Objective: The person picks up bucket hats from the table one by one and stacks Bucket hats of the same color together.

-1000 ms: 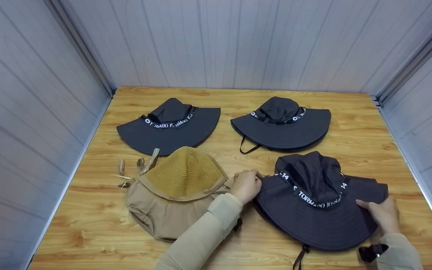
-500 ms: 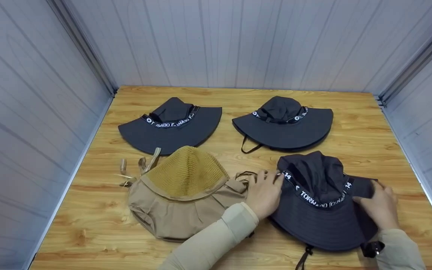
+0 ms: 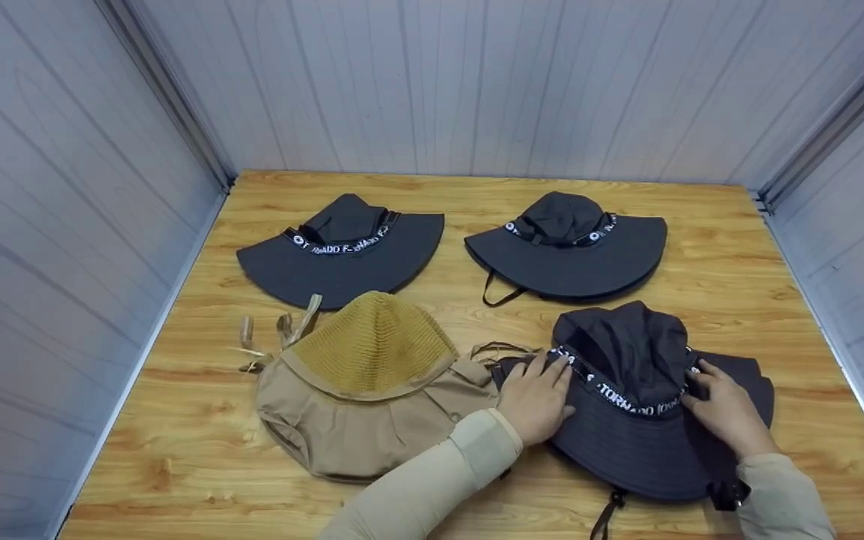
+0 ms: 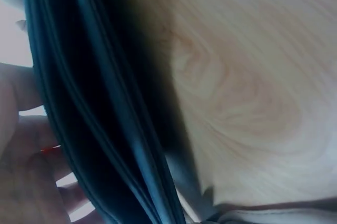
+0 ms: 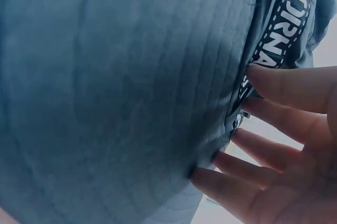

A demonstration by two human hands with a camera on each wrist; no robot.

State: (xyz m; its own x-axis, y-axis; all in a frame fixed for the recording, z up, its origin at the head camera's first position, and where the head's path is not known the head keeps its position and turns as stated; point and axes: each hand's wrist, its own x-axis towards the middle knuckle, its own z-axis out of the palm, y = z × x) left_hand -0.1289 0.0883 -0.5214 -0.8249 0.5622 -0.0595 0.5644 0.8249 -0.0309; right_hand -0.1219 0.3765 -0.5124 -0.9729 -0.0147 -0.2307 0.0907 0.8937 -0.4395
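Observation:
A dark grey bucket hat [image 3: 627,454] with a black band lettered in white lies at the front right of the table. My left hand [image 3: 535,397] rests on the left side of its brim, fingers extended. Layered brim edges [image 4: 108,108] stand close to that hand's fingers in the left wrist view. On the other side, my right hand [image 3: 728,411] touches the brim near the lettered band [image 5: 287,29] with spread fingertips. Beside the left hand lies a tan hat [image 3: 372,442] with a mustard mesh crown and loose ties.
Two more dark grey hats lie farther back, one hat [image 3: 342,274] at left and another hat [image 3: 567,266] at right. A black cord [image 3: 608,514] hangs from the front hat. Pale panel walls [image 3: 432,90] enclose the wooden table [image 3: 177,420] on three sides.
My left hand has left the brim's outer left edge and moved right onto the brim. My right hand has shifted inward from the right edge toward the band.

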